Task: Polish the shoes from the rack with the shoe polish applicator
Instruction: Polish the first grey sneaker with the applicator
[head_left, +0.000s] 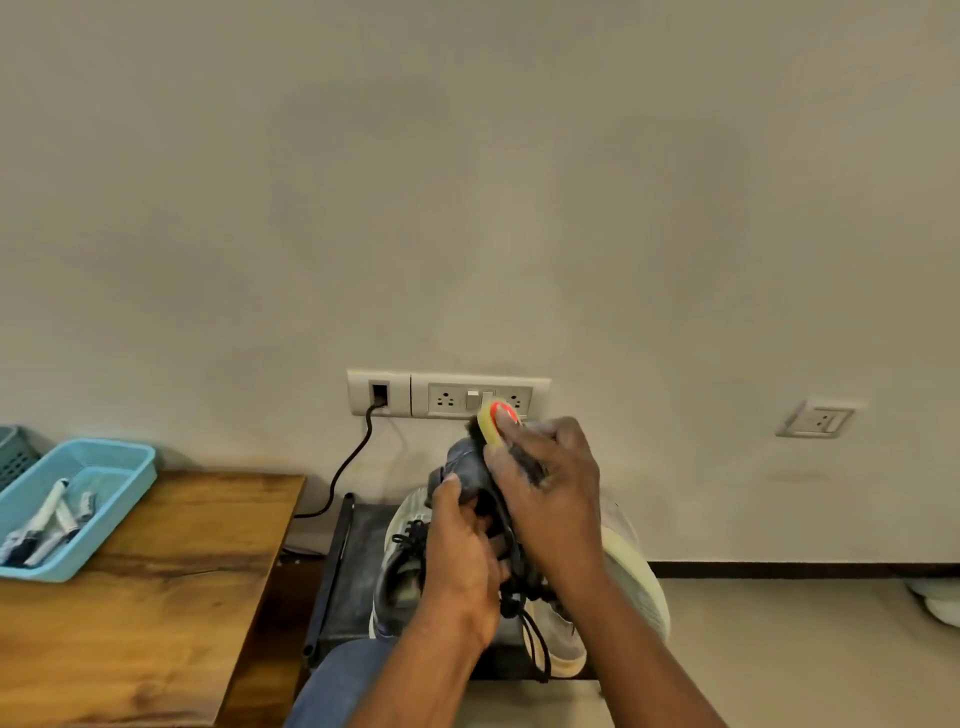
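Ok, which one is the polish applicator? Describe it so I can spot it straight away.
Find the white socket panel low on the wall. Just below its right end, the right hand holds the polish applicator against the toe of the dark shoe held up by the left hand. It is the only yellow and orange thing among the greys.

Dark grey lace-up shoe (467, 467) held toe-up, left-hand fingers (451, 493) curled round its upper, yellow-and-red polish applicator (496, 423) under right-hand fingers (511, 457), pressed on the toe, loose laces (535, 639) dangling below
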